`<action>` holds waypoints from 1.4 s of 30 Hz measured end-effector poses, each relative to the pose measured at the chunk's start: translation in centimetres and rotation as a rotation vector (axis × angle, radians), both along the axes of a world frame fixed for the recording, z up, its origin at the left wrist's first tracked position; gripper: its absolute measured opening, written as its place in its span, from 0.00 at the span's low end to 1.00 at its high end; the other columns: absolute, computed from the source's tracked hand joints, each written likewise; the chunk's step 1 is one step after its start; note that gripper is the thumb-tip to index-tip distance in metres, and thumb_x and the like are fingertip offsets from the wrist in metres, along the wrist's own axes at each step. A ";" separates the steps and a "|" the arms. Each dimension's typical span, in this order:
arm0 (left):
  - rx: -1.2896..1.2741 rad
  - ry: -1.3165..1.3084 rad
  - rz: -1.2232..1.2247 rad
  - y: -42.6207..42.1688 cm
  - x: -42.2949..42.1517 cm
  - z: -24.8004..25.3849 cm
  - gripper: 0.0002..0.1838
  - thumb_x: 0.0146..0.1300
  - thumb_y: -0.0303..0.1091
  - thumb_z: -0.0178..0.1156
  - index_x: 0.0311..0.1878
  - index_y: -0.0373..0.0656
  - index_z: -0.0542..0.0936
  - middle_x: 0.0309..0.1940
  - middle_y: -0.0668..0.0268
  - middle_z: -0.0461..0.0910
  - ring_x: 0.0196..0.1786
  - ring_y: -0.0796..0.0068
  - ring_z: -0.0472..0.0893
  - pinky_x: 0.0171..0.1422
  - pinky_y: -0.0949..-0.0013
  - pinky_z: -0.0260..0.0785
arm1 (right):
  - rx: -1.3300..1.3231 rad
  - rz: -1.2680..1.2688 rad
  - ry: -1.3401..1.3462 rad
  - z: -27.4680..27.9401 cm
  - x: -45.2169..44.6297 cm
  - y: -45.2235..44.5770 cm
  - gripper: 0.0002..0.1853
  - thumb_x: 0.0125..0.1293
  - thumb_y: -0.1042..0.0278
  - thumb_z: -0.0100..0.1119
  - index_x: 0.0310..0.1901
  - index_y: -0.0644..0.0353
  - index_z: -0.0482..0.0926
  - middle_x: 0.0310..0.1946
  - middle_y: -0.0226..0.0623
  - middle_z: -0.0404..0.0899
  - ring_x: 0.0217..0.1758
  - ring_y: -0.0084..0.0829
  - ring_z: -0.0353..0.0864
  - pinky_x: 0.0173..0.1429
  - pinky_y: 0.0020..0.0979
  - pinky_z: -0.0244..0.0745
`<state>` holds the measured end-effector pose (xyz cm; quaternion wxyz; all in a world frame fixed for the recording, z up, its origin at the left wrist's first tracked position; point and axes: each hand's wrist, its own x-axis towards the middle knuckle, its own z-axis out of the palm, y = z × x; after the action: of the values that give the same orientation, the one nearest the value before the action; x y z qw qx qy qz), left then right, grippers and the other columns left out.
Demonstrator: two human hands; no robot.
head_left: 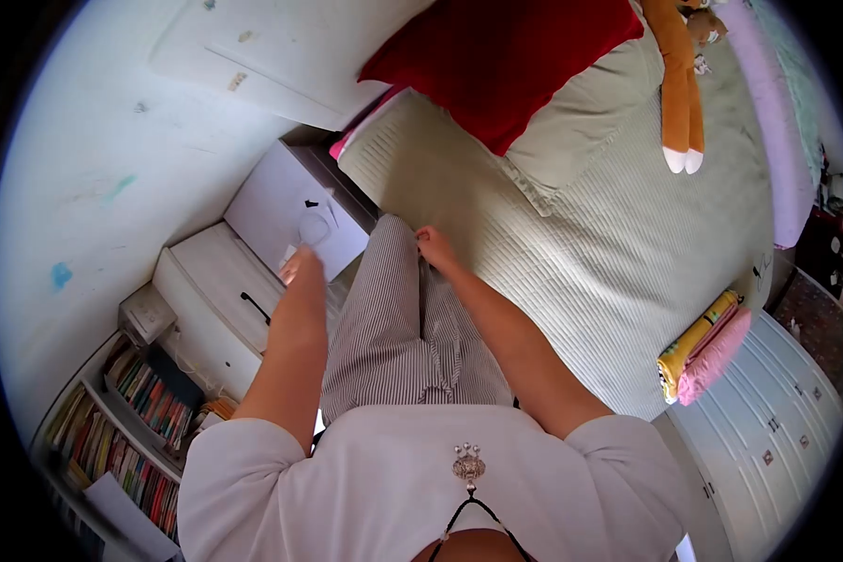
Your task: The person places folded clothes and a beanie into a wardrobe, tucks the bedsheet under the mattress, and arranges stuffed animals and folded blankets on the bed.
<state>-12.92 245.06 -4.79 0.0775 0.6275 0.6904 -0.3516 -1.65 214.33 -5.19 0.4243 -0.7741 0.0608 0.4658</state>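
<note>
My left hand [297, 266] is at the near edge of the white bedside cabinet [262, 201], its fingers drawn together. A small white piece [289, 253] shows at these fingers, too small to name. Just beyond them, a thin pale cable [315, 225] lies in a loop on the cabinet top, with a small black item [311, 203] behind it. My right hand [431, 245] is beside my knee in striped trousers [384, 309], close to the bed's edge. Its fingers are curled, and whatever they may hold is hidden.
The bed [571, 281] carries a red pillow [506, 66], a plush toy's orange legs [681, 112] and folded yellow and pink cloths [707, 347]. A pale cabinet with a black handle [256, 307] stands at the left, near a bookshelf [126, 450]. White drawers [768, 412] are at the right.
</note>
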 end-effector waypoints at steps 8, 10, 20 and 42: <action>-0.235 -0.931 -0.823 -11.1 15.4 5.3 0.23 0.51 0.34 0.60 0.54 0.49 0.78 0.47 0.59 0.81 0.55 0.56 0.77 0.57 0.58 0.71 | 0.160 -0.154 0.028 2.1 5.4 3.8 0.18 0.56 0.68 0.54 0.50 0.58 0.76 0.41 0.41 0.81 0.43 0.37 0.81 0.47 0.35 0.74; -0.331 -0.970 -0.709 -11.7 17.1 4.7 0.21 0.52 0.35 0.59 0.52 0.48 0.79 0.46 0.59 0.81 0.53 0.56 0.78 0.56 0.59 0.71 | 0.154 -0.170 -0.009 2.5 6.2 3.0 0.18 0.56 0.68 0.54 0.49 0.58 0.76 0.40 0.41 0.81 0.43 0.37 0.81 0.47 0.35 0.74; -0.493 -0.774 -0.691 -8.7 17.5 5.1 0.18 0.54 0.39 0.57 0.50 0.48 0.80 0.44 0.60 0.83 0.50 0.59 0.81 0.54 0.60 0.71 | 0.093 -0.283 -0.059 -1.6 4.9 1.4 0.15 0.60 0.68 0.57 0.48 0.62 0.74 0.34 0.38 0.79 0.29 0.28 0.80 0.34 0.30 0.76; -0.432 -0.628 -1.512 -2.7 34.2 -11.4 0.22 0.56 0.41 0.61 0.52 0.42 0.75 0.55 0.49 0.71 0.53 0.47 0.74 0.59 0.50 0.66 | -0.330 -0.434 0.345 -8.8 23.9 18.1 0.38 0.53 0.20 0.47 0.40 0.53 0.82 0.34 0.40 0.81 0.36 0.36 0.83 0.42 0.35 0.75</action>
<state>21.28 242.32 -16.19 0.1279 0.9604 -0.0510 -0.2423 22.22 232.47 -13.99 0.3661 -0.7109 0.3701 0.4729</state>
